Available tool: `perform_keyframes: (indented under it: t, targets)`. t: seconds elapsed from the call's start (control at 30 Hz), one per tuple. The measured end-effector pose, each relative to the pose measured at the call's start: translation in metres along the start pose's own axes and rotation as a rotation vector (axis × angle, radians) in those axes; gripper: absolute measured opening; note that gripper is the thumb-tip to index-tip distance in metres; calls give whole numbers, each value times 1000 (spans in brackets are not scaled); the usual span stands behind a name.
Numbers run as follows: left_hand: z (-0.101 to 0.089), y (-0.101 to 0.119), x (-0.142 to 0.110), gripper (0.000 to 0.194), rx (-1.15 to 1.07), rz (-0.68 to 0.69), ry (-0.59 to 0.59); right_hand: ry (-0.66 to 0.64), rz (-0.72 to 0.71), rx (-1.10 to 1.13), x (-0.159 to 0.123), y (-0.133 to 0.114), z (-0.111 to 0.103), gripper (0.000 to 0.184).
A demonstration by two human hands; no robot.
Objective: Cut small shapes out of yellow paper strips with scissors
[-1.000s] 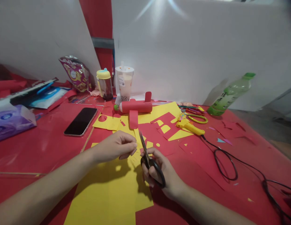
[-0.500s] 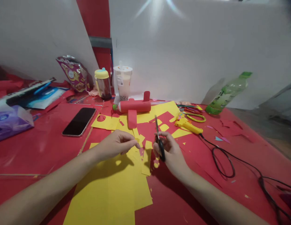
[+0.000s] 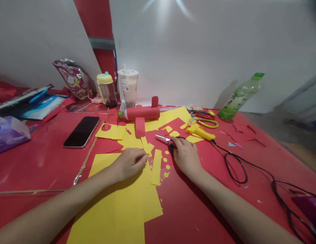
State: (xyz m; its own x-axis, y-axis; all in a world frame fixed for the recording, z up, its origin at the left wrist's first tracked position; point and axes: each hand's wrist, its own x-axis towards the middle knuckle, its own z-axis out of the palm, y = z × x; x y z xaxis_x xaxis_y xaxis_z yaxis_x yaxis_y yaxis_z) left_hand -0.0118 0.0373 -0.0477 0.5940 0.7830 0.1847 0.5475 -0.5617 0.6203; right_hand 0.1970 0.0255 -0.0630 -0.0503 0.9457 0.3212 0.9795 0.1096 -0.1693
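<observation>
My left hand (image 3: 130, 164) is closed, fingers curled, over the large yellow paper sheets (image 3: 109, 206); anything inside it is hidden. Under my right hand (image 3: 187, 154) are the black-handled scissors (image 3: 163, 137), lying low at the tabletop with their blades pointing left. My fingers bend over the handles and partly cover them. Between the hands lies a yellow paper strip (image 3: 156, 167), with several small yellow paper dots (image 3: 166, 175) beside it. Beyond them, a red paper-wrapped bottle (image 3: 145, 114) with red strips attached lies on its side.
A phone (image 3: 81, 131) lies at left. Behind stand a yellow-lidded bottle (image 3: 107, 89) and a milk tea cup (image 3: 129, 88). On the right are a yellow glue gun (image 3: 200, 132), its black cord (image 3: 245, 166), yellow-handled scissors (image 3: 208, 124) and a tilted green bottle (image 3: 240, 98).
My right hand has turned palm down and lowered the scissors to the table, blades now pointing left instead of away. My left hand's fingers have curled in. The view has shifted slightly.
</observation>
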Motion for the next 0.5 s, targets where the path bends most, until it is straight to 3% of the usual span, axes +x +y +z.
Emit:
perform_keyframes:
  t: [0.3,0.5]
  targets:
    - [5,5,-5,26,-27,1,42,-41,-98,-330,-4,-4,-10,40]
    - [7,5,-6,27,-17,0,64,201,-177,-289,-8,-10,-7,27]
